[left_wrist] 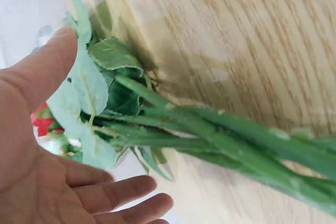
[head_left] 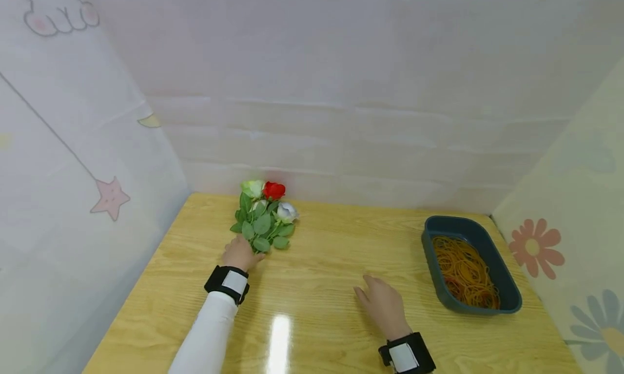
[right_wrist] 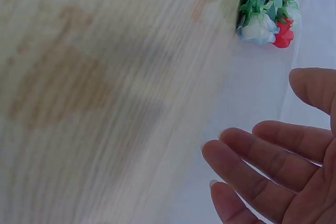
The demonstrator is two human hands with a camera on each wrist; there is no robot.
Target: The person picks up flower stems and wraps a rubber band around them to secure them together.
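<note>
Green stems of the artificial rose bunch (head_left: 264,216) lie loose by your spread left hand (head_left: 240,253); right hand (head_left: 382,303) relaxed, empty. Stems may roll apart.

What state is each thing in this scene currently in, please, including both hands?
Left hand: open, at the stems of the bunch, fingers not curled round them.
Right hand: open, fingers relaxed, holding nothing.
Flower bunch: lying flat on the table, blooms towards the back wall.
Tray: upright, open-topped, holding rubber bands.
Rubber bands: loose heap inside the tray.
Table: bearing the bunch and tray.
</note>
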